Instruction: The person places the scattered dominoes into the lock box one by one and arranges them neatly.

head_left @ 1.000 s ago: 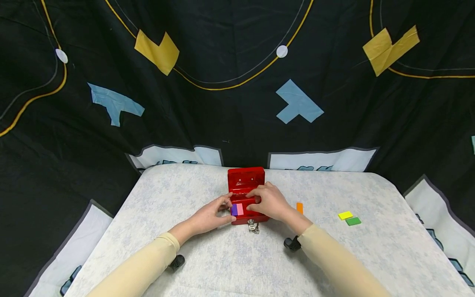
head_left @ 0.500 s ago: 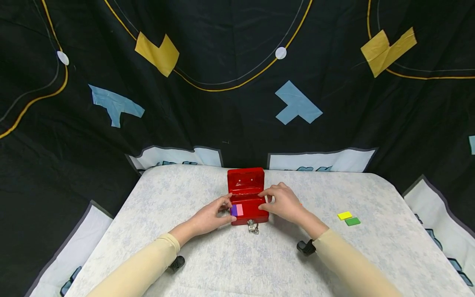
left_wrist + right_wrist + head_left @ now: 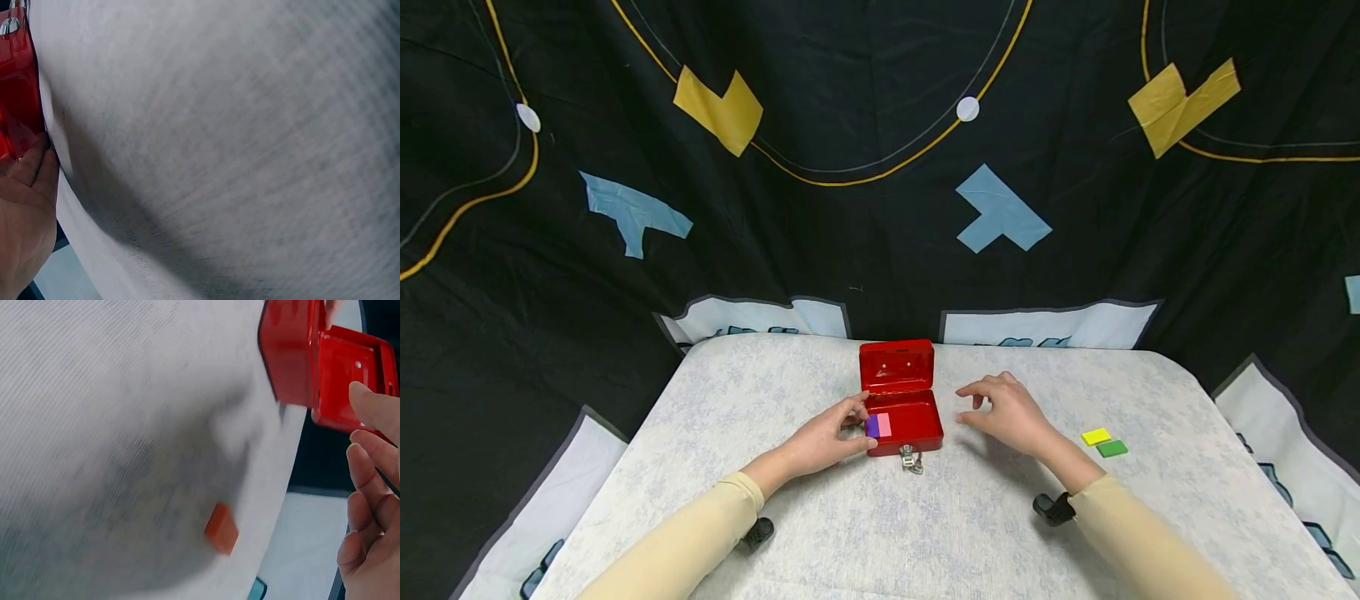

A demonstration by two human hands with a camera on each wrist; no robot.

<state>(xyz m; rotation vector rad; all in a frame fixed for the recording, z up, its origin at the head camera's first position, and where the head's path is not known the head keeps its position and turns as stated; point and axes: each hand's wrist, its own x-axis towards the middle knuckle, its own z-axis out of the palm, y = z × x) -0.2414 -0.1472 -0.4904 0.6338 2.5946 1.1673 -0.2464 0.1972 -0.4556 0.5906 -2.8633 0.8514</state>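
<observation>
Box (image 3: 928, 442) red inside and out, lock (image 3: 907, 456) silver. Purple block (image 3: 872, 426), pink block (image 3: 884, 424), yellow block (image 3: 1096, 437), green block (image 3: 1112, 448), orange block (image 3: 222, 529). Tablecloth (image 3: 842, 529) white, blue-grey mottling. Backdrop (image 3: 880, 250) black, yellow and light-blue patches (image 3: 1006, 208). Sleeves (image 3: 692, 533) beige.

Behind the pale tabletop (image 3: 842, 533) hangs a black backdrop (image 3: 820, 250) – yellow patches (image 3: 724, 110), blue patches (image 3: 1006, 210) and white discs (image 3: 967, 108) dot it.

Box (image 3: 917, 414) on table (image 3: 820, 533): lid (image 3: 897, 367) at far edge, lock (image 3: 907, 458) on near side, two inner blocks (image 3: 884, 425) at left. Left hand (image 3: 822, 433) at box's left end; right hand (image 3: 1009, 418) and lone block (image 3: 222, 529) to its right. Outer pair (image 3: 1096, 437) farther right.
</observation>
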